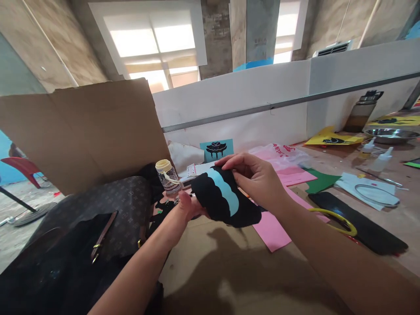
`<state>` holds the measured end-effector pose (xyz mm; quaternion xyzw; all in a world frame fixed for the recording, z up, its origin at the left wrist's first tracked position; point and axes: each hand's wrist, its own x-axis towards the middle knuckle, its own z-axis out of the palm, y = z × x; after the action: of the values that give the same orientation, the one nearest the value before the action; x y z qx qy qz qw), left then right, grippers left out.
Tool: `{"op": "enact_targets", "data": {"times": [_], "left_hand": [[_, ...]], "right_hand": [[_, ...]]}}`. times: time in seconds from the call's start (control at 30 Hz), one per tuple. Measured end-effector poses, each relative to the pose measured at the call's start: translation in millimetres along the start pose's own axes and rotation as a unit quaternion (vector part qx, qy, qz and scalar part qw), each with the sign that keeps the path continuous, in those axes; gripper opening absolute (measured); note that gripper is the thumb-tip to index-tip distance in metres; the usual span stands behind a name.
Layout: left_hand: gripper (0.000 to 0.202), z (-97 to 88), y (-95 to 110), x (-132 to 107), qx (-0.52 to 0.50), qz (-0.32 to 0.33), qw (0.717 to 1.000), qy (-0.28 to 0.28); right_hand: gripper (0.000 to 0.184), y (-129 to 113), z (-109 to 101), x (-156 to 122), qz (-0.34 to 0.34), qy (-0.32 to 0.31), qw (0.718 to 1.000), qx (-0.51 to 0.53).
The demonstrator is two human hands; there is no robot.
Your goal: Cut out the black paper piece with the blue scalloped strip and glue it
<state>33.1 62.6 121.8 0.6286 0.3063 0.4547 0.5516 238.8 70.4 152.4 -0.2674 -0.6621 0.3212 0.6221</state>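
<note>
A piece of black paper [210,202] is raised above the brown work surface, bearing a light blue strip [226,194] with scalloped edges. My left hand [187,204] supports it from the left and below, thumb up, most fingers hidden behind the paper. At the upper right edge, my right hand [254,177] pinches the same paper between thumb and fingers. Just beyond my left hand stands a clear plastic bottle [169,178] with a cream rim and a strap. Pink paper [271,232] lies below my right wrist.
To the left rest a dark patterned bag [127,205] and a cardboard panel [98,127]. A blue card [225,150] with a black cutout leans behind. On the right are a black case [357,221], a yellow ring [348,223], glue bottles [382,159] and a metal dish [392,136].
</note>
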Motion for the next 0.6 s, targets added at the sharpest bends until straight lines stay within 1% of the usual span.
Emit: {"op": "enact_targets", "data": {"times": [0.03,0.07,0.13,0.2,0.27,0.3,0.4,0.5,0.53,0.6], "left_hand": [[0.089,2.4,-1,-1,0.001,-0.001,1.000,0.002],[0.084,4.1,-1,-2,0.007,-0.002,1.000,0.007],[0.067,5.9,-1,-3,0.015,-0.012,1.000,0.018],[0.054,6.2,-1,-4,0.022,-0.021,0.999,0.035],[0.049,5.2,-1,-3,0.027,-0.025,0.998,0.058],[0.047,4.1,0,-2,0.030,-0.026,0.997,0.070],[0.045,-2.7,2,0,0.040,-0.031,0.994,0.096],[0.045,-13.0,6,-1,0.056,-0.033,0.990,0.128],[0.045,-16.4,8,-2,0.062,-0.031,0.988,0.138],[0.044,-22.2,14,-5,0.068,-0.025,0.985,0.154]], "right_hand": [[0.016,1,1,0,0.005,-0.001,1.000,-0.008],[0.016,2,2,0,0.008,-0.002,1.000,-0.016],[0.013,7,5,-1,0.011,-0.010,0.999,-0.029],[0.010,11,7,-2,0.012,-0.030,0.999,-0.037],[0.009,13,7,-3,0.021,-0.058,0.997,-0.039],[0.012,11,5,-2,0.033,-0.075,0.996,-0.048],[0.027,-1,-6,-1,0.086,-0.109,0.984,-0.110],[0.032,-16,-25,-5,0.113,-0.110,0.967,-0.201],[0.032,-19,-32,-10,0.116,-0.117,0.957,-0.240],[0.034,-19,-50,-24,0.143,-0.153,0.925,-0.318]]}}
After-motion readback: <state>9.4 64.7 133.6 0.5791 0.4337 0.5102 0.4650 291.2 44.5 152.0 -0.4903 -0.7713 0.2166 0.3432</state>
